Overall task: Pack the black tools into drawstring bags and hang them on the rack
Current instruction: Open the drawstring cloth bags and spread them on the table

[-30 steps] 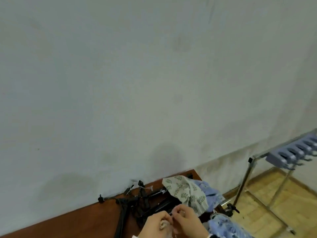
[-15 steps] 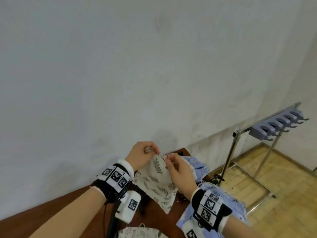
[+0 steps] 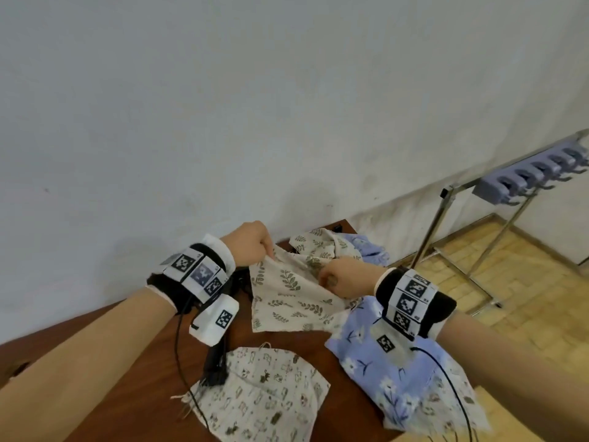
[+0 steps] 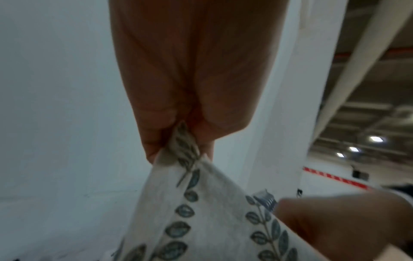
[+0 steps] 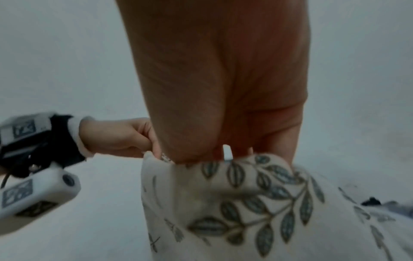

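Both hands stretch the mouth of a leaf-print bag above the table.

The left hand pinches the bag's top left corner; the right hand, fingers curled, grips the rim just beside it, the cream cloth hanging between and below them. The black tools lie under the left wrist, nearer that hand, long axis running toward the person. The rack stands well apart, far right.

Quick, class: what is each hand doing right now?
Left hand: pinches the cream leaf-print cloth drawstring bag at its top edge.
Right hand: grips the same bag.
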Demonstrator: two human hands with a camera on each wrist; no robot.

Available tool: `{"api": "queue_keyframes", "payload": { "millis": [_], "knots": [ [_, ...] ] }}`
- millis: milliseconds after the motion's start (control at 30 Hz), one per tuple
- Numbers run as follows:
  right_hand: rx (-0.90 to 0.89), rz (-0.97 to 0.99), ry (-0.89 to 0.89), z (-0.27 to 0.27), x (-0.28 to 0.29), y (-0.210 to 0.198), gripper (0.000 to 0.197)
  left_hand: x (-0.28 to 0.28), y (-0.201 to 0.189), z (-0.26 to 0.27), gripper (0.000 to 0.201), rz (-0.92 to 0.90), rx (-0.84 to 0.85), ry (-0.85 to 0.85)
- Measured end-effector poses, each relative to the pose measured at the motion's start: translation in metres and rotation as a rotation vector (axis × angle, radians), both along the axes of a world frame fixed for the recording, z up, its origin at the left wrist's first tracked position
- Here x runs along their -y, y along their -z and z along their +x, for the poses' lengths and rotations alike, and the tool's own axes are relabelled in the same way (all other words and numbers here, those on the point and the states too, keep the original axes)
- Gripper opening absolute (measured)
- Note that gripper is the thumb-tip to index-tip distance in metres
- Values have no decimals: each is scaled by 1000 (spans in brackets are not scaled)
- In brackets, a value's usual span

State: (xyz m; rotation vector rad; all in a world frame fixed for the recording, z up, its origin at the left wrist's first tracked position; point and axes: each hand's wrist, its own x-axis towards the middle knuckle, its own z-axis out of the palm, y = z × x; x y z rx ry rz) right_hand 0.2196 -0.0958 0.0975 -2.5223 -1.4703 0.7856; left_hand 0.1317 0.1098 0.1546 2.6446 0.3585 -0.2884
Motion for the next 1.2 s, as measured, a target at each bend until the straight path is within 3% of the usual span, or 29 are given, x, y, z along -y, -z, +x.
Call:
{"api": "queue_keyframes", "payload": {
  "millis": [167, 200, 333, 433, 500, 667, 833, 967, 1100, 1200],
  "knots": [
    [266, -75, -6, -2, 1, 6, 23, 20, 23, -14, 20, 182, -170, 203],
    [318, -65, 20, -3, 0, 8, 22, 23, 27, -15, 35, 215, -176, 243],
    [413, 30, 155, -1, 3, 15, 17, 29, 31, -21, 39, 277, -122, 351],
    [434, 43, 145, 4, 8, 23, 51, 27, 32, -22, 30, 286, -84, 337],
    [435, 80, 201, 9, 10, 27, 59, 26, 32, -22, 32, 257, -80, 328],
    [545, -29, 306, 29, 24, 34, 34, 31, 26, -19, 26, 139, 42, 354],
    [373, 39, 371, 37, 54, 25, 27, 32, 25, -5, 30, 27, 37, 381],
    [136, 214, 617, 52, 93, 10, 27, 24, 30, 11, 31, -29, -62, 342],
    [131, 238, 596, 56, 137, -10, 28, 21, 37, 24, 51, -162, -94, 343],
    [126, 237, 555, 42, 165, -32, 34, 34, 26, 27, 30, -427, -106, 367]
  ]
}}
